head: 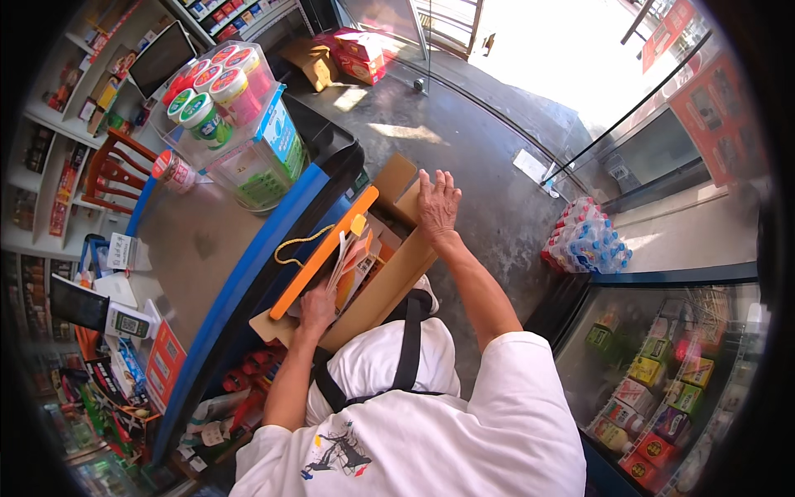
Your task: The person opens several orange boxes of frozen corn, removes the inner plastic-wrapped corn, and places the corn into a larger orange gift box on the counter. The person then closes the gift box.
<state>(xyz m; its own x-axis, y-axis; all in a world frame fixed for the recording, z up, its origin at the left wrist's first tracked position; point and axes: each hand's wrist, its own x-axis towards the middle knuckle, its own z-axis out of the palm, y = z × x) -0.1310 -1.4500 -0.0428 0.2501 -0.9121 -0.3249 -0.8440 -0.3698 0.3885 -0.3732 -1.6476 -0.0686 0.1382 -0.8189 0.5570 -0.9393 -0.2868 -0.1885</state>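
Observation:
An opened cardboard box [379,290] stands tilted between the counter and my raised leg, its flaps up. My left hand [318,309] reaches into the near end of the box, its fingers against a stack of flat paper or card pieces [349,256]; whether they grip it is partly hidden. My right hand [438,204] rests on the far corner and flap of the box with fingers extended. Along the box's counter side leans an orange gift bag or flat box [326,251] with a yellow rope handle [289,248].
A blue-edged counter [211,236] on the left bears a clear plastic bin [261,155] of lidded cups and a payment code stand [131,323]. Shrink-wrapped bottles [587,239] stand by the glass door. A glass-topped freezer [574,323] is at right. Cartons [360,56] lie near the doorway.

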